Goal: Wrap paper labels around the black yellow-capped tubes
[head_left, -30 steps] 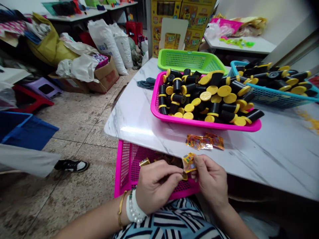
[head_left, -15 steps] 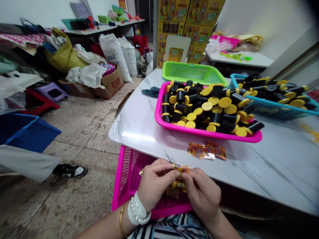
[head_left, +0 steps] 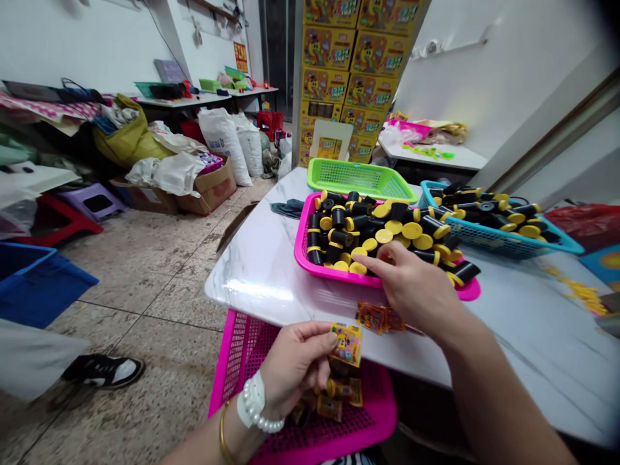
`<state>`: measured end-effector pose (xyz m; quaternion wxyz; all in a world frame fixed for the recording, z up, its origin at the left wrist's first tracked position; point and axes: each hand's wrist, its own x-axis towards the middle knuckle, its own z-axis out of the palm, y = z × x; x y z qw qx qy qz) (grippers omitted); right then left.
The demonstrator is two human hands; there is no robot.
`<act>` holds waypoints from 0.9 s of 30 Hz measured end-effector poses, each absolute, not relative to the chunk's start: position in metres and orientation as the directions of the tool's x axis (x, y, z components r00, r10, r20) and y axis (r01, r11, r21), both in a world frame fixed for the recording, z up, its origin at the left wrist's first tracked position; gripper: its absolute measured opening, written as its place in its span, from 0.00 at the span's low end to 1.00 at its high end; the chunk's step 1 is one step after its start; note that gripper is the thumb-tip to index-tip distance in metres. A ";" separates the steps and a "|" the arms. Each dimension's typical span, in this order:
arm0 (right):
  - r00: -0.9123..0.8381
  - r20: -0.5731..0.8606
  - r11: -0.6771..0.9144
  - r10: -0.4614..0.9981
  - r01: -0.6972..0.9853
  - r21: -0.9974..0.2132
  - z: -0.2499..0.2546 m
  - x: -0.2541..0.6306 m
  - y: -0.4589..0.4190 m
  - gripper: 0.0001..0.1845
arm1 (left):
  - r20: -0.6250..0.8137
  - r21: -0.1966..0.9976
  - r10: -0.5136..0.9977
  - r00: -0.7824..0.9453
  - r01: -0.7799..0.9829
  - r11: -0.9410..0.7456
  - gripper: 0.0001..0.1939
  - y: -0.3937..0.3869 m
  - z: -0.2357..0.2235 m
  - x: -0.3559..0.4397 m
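Note:
Between thumb and fingers, my left hand (head_left: 298, 361) pinches a small yellow printed packet (head_left: 346, 345), its picture side facing up. Below it is a pink mesh basket (head_left: 220, 371) at my lap, holding several packaged pieces (head_left: 330, 407). My right hand (head_left: 421, 287) reaches over the front rim of a pink basket (head_left: 303, 258) on the table. Its index finger is stretched out at the yellow lids of black canisters (head_left: 341, 237); nothing shows in its grasp. Several orange printed packets (head_left: 372, 316) lie under my right wrist on the table.
A green basket (head_left: 358, 181) stands behind the pink one, and a blue basket (head_left: 513, 237) of similar canisters is at the right. Yellow bits (head_left: 584, 294) lie near the table's right side. Stacked yellow cartons (head_left: 371, 89) rise behind. A person's shoe (head_left: 109, 371) is at the left.
My right hand has let go of the packet and moved up and forward to the canisters. My left hand keeps the packet, now seen flat. The view has tilted upward.

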<state>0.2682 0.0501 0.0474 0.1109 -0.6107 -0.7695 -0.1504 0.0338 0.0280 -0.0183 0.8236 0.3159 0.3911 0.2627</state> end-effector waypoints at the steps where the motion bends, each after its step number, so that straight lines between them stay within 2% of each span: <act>1: -0.244 0.229 0.224 0.942 0.968 0.110 0.056 0.272 0.061 0.23 | -0.472 0.717 0.664 0.580 -0.187 0.672 0.19 0.031 -0.017 0.035; 4: -0.310 -0.013 0.310 0.951 0.943 0.121 0.075 0.270 0.088 0.23 | -0.454 0.688 0.646 0.613 -0.219 0.692 0.15 0.040 -0.016 0.038; 8: -0.373 -0.196 0.408 0.907 0.895 0.183 0.095 0.260 0.108 0.22 | -0.465 0.641 0.642 0.610 -0.269 0.719 0.15 0.046 -0.019 0.040; 10: -0.417 -0.205 0.453 0.886 0.873 0.182 0.100 0.260 0.109 0.17 | -0.476 0.619 0.655 0.587 -0.305 0.724 0.16 0.048 -0.019 0.041; 12: -0.444 -0.089 0.452 0.892 0.880 0.147 0.099 0.264 0.100 0.12 | -0.477 0.596 0.672 0.566 -0.354 0.721 0.15 0.050 -0.018 0.040; 14: -0.419 0.166 0.420 0.893 0.907 0.032 0.091 0.268 0.081 0.11 | -0.475 0.568 0.679 0.559 -0.394 0.722 0.13 0.052 -0.018 0.038; 15: -0.376 0.310 0.416 0.874 0.906 -0.075 0.084 0.269 0.069 0.12 | -0.476 0.555 0.679 0.559 -0.408 0.725 0.12 0.053 -0.017 0.037; 16: -0.299 0.432 0.418 0.851 0.884 -0.212 0.076 0.268 0.056 0.12 | -0.478 0.543 0.678 0.559 -0.419 0.728 0.11 0.054 -0.017 0.037; 18: -0.049 0.537 0.374 0.842 0.771 -0.516 0.057 0.263 0.031 0.13 | -0.487 0.516 0.669 0.561 -0.434 0.739 0.10 0.056 -0.016 0.037; 20: 0.154 0.476 0.311 0.866 0.579 -0.753 0.039 0.253 0.010 0.15 | -0.498 0.485 0.652 0.572 -0.440 0.756 0.09 0.056 -0.015 0.040; 22: 0.235 0.375 0.258 0.897 0.411 -0.874 0.023 0.241 -0.004 0.15 | -0.501 0.457 0.635 0.588 -0.444 0.771 0.08 0.056 -0.015 0.043; 24: 0.234 0.308 0.221 0.922 0.334 -0.916 0.010 0.232 -0.011 0.14 | -0.492 0.431 0.627 0.603 -0.457 0.778 0.07 0.055 -0.015 0.047; 27: 0.207 0.234 0.162 0.950 0.313 -0.936 -0.003 0.225 -0.013 0.11 | -0.478 0.407 0.624 0.618 -0.474 0.781 0.09 0.052 -0.015 0.050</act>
